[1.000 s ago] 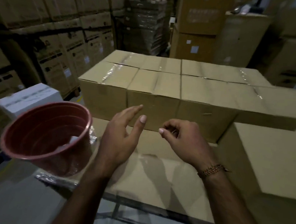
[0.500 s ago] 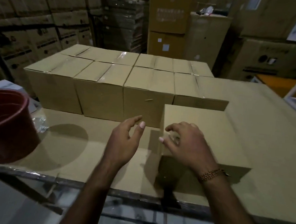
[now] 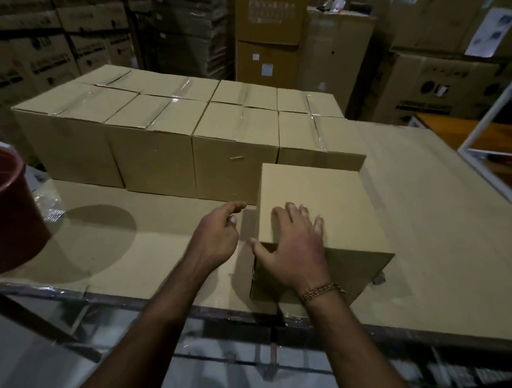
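A plain cardboard box [image 3: 346, 211] stands alone on the cardboard-covered table [image 3: 441, 235], near its front edge. My right hand [image 3: 293, 247] lies on the box's near left top corner, fingers spread flat over the top and thumb against the front face. My left hand [image 3: 217, 236] hovers just left of the box, fingers loosely curled and holding nothing, apart from the box's side. Behind them stands a block of several taped cardboard boxes [image 3: 174, 135] in two rows.
A dark red plastic bucket [image 3: 5, 211] stands at the table's left edge with crumpled clear plastic [image 3: 48, 208] beside it. Stacked warehouse cartons [image 3: 437, 55] fill the background. A white frame [image 3: 490, 166] stands at the right. The table's metal front rail [image 3: 181, 309] runs below my arms.
The view has swung right, bringing the single box into view. My right hand has come down onto its top corner with fingers spread. My left hand has moved close to the box's left side.
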{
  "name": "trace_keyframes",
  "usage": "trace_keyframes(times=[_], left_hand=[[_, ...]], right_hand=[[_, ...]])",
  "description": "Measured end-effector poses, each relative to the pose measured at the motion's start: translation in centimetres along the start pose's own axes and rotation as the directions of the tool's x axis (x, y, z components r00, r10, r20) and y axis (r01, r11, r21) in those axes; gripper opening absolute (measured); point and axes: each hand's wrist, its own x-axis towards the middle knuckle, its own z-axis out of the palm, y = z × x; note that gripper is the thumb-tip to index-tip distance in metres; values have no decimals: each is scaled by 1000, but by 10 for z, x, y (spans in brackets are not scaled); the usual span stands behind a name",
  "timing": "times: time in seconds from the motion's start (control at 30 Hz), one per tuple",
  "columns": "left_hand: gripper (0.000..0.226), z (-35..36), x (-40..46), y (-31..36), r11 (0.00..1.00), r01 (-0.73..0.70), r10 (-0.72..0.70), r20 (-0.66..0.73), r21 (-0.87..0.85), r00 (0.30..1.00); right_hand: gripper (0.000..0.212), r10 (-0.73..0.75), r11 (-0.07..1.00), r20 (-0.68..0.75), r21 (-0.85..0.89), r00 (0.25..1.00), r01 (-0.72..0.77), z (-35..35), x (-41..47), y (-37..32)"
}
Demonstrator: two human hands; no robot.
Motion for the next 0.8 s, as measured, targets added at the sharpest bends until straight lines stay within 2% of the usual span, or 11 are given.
trace_keyframes(times=[0.2,0.43,0.57,0.7,0.8], left_hand=[[41,-4,-3,7,998,-61,63,74,-30,995],[39,16,6,14,994,-106,109,126,-30,986],[41,37,10,26,988,-145,135,165,51,977],[61,65,12,34,989,-90,65,196,121,978],[101,92,13,35,988,34,-75,272,152,959]], right_hand=[[79,-25,1000,-38,10,999,25,-9,-17,28],[65,5,981,-282,189,959,51,-41,-42,87],[57,84,951,-379,306,922,39,-54,-51,117],[53,136,915,-462,397,876,67,-62,-62,142],[52,190,894,-537,440,822,80,-69,-73,164]])
